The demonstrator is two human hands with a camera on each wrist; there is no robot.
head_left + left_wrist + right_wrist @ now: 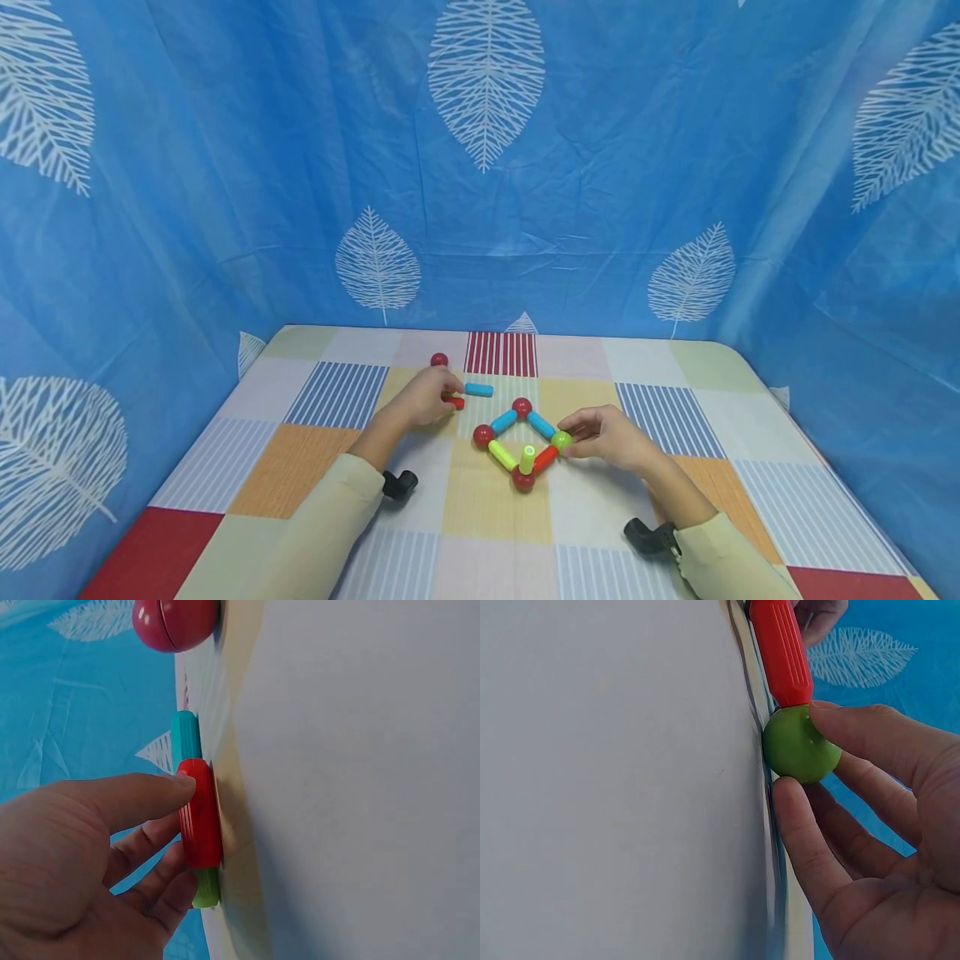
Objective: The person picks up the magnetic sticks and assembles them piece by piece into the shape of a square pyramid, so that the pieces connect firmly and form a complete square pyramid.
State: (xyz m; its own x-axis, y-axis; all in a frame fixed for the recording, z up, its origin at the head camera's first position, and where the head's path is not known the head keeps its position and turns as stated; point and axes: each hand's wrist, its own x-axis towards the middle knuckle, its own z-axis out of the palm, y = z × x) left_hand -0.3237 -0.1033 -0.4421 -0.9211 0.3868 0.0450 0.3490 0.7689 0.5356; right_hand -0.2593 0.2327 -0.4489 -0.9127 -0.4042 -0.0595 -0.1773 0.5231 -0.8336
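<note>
Patchwork tablecloth [495,521] below, green ball [793,748] between the right fingers [810,841].

Blue leaf-printed cloth [600,167] hangs on three sides; the tabletop [495,517] shows patchwork squares.

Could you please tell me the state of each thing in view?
Toy frame: four-sided, closed.
Yellow-green rod: upright on near red ball.
Green ball: frame corner, pinched by right hand.
Separate red rod: pinched by left hand.
Loose blue rod: lying flat.
Far red ball: apart from the frame.
Blue curtain: hanging, creased.
</note>
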